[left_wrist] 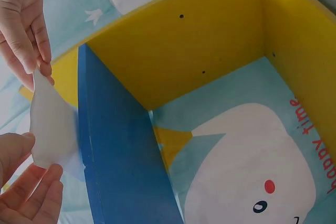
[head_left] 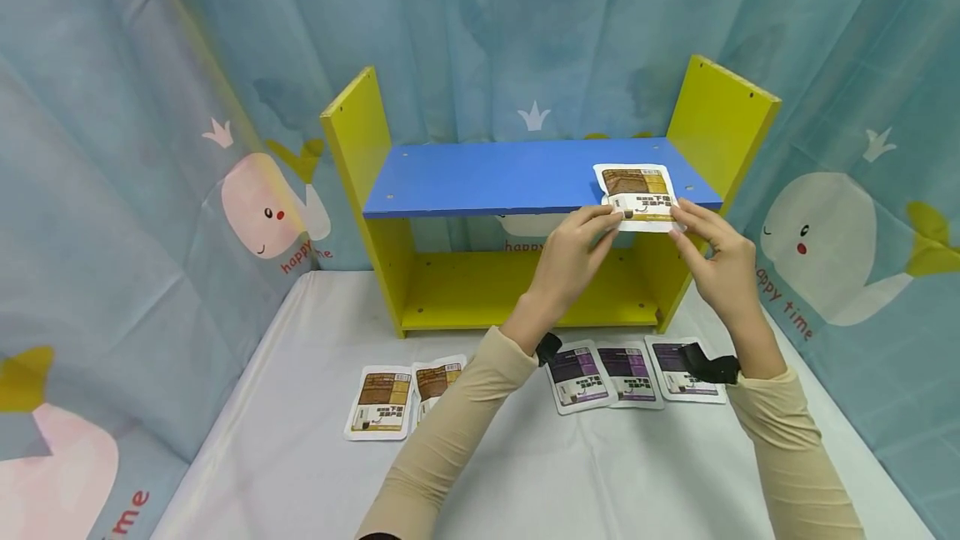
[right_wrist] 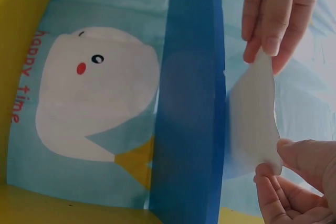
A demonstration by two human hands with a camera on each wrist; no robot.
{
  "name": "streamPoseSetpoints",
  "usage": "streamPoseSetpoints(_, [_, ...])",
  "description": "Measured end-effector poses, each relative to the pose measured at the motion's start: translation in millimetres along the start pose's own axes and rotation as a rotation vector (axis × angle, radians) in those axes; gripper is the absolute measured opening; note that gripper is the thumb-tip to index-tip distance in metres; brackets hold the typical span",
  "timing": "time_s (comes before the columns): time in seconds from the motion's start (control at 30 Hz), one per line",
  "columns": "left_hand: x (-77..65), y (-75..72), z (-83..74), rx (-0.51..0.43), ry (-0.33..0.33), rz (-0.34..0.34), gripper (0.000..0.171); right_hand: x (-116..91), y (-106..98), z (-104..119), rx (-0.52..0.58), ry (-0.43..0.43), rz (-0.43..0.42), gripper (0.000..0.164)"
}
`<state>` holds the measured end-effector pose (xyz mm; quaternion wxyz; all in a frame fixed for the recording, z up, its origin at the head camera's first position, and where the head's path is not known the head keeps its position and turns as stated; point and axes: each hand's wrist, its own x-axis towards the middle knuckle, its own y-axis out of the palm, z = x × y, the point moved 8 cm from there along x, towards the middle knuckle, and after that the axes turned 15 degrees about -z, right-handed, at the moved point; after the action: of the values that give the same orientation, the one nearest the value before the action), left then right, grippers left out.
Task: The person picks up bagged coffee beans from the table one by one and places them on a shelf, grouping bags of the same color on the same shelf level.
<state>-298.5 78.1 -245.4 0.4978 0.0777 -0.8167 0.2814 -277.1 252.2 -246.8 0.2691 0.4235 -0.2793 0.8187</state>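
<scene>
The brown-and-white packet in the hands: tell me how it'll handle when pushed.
The packet is probably somewhat flexible, since its edge bows in the wrist views. It is likely light, looking thin and pinched near two corners. Its flat shape makes rolling unlikely.

Packets, you've got 6 visible: 3 brown-label packets (head_left: 378, 403), 1 of them held and 2 lying down, plus 3 purple-label packets (head_left: 630, 372). Hands, 2 of yours: 1 left hand (head_left: 567, 252), 1 right hand (head_left: 718, 261). Shelf unit (head_left: 356, 132): 1. On it you have 2 yellow side panels (head_left: 723, 123), 1 blue board (head_left: 487, 177), 1 yellow lower board (head_left: 480, 294). Beige sleeves (head_left: 787, 448): 2. Printed crowns (head_left: 534, 116) in your head view: 3.
</scene>
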Motion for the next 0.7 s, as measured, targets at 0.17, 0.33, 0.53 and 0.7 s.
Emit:
streamPoseSetpoints(0.17, [8.6,6.3,0.9,0.032,0.014,0.018,0.028,9,3,-9,0.027,0.043,-0.012,0.03])
streamPoseSetpoints(0.33, [16.9,16.2,4.1,0.068,0.002,0.056,0.028,17,5,-16,0.024,0.076,-0.016,0.03])
streamPoseSetpoints(0.53, [24.8,29.0,8.7,0.098,-0.009,0.128,0.027,21,10,-23,-0.008,0.102,-0.004,0.03])
streamPoseSetpoints(0.7, [30.2,34.2,10.6,0.139,0.02,0.137,0.025,26,14,-28,-0.058,0.075,-0.016,0.029])
